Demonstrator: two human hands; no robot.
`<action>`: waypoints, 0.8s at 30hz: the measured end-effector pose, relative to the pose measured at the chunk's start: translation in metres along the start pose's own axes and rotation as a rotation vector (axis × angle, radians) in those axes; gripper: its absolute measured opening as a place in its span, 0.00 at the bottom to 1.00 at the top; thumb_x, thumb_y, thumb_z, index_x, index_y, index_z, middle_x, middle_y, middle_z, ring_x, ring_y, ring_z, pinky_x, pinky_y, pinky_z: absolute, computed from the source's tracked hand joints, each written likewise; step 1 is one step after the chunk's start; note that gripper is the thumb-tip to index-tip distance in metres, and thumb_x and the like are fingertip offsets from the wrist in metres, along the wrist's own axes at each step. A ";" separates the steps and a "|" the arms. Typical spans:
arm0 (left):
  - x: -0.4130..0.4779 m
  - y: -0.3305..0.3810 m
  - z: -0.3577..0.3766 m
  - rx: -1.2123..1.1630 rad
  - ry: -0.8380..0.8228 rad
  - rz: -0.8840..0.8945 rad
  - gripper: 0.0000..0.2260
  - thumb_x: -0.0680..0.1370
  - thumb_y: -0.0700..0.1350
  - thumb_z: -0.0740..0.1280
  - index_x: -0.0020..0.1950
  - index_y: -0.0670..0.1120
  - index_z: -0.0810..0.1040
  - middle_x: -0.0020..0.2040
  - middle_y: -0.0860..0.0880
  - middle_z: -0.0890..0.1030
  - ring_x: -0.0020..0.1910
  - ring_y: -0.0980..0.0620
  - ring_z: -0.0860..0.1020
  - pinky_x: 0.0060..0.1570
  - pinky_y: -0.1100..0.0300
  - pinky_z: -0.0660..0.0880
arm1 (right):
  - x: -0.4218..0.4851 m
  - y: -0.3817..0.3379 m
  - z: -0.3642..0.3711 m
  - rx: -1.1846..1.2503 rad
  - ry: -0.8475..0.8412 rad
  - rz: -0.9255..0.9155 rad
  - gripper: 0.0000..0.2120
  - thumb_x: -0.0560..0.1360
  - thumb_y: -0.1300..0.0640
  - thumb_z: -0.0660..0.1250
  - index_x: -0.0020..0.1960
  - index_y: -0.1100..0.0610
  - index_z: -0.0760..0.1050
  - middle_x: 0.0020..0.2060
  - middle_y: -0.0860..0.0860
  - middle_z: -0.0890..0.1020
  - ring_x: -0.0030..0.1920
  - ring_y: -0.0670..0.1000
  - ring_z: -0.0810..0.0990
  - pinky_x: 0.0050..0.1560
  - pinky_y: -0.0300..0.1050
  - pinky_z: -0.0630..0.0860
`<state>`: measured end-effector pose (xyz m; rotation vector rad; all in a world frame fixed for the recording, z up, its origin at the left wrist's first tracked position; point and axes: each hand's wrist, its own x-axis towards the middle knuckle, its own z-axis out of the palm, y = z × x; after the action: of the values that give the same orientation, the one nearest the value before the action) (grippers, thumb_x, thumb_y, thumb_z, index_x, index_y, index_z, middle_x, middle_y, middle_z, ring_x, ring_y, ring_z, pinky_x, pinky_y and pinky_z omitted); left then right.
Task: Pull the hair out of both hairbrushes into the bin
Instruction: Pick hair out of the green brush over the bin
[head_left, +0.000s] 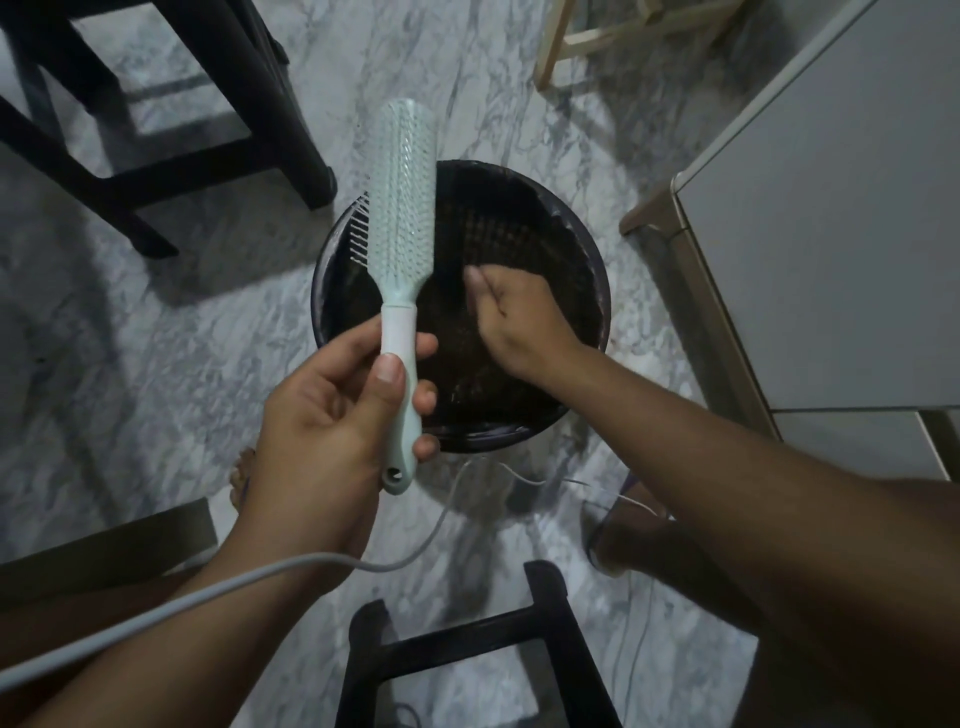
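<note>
My left hand (332, 415) grips the handle of a mint-green hairbrush (402, 208). The brush stands upright over the left side of the bin, bristle face toward me, and pale bristles stick out past its left edge. The round dark bin (582, 249) sits on the floor, lined with a dark bag. My right hand (511, 322) hangs over the middle of the bin, slightly blurred, with thumb and fingertips pinched together and pointing down. A thin dark wisp of hair (502, 307) shows between them. No second hairbrush is in sight.
Dark chair legs (171, 130) stand at the back left and a dark stool frame (467, 639) at the front. A white cabinet (831, 234) fills the right side. A grey cable (208, 587) runs across the marble floor near my feet.
</note>
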<state>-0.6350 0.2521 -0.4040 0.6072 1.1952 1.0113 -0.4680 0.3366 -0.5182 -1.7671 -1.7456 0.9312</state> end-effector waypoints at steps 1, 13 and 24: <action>0.001 0.002 0.000 -0.003 0.000 0.005 0.15 0.75 0.42 0.64 0.61 0.41 0.79 0.50 0.48 0.84 0.36 0.54 0.76 0.28 0.60 0.71 | 0.000 0.006 0.000 -0.118 -0.156 0.104 0.19 0.84 0.53 0.57 0.42 0.63 0.77 0.37 0.59 0.81 0.39 0.57 0.81 0.41 0.48 0.75; 0.003 -0.006 -0.004 0.034 0.024 -0.023 0.12 0.75 0.43 0.66 0.57 0.44 0.81 0.50 0.47 0.85 0.36 0.53 0.76 0.28 0.60 0.72 | 0.024 -0.037 -0.064 -0.355 -0.527 0.270 0.14 0.75 0.51 0.73 0.59 0.55 0.83 0.53 0.51 0.85 0.55 0.52 0.83 0.55 0.42 0.78; 0.004 -0.010 -0.003 0.051 0.028 -0.059 0.11 0.80 0.38 0.63 0.59 0.45 0.81 0.51 0.47 0.85 0.37 0.53 0.76 0.30 0.59 0.72 | 0.017 -0.041 -0.058 -0.308 -0.589 0.234 0.25 0.79 0.58 0.64 0.76 0.53 0.67 0.74 0.56 0.71 0.72 0.55 0.72 0.73 0.46 0.65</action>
<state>-0.6344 0.2507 -0.4146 0.5957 1.2600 0.9445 -0.4523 0.3632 -0.4519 -2.0666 -2.1610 1.4624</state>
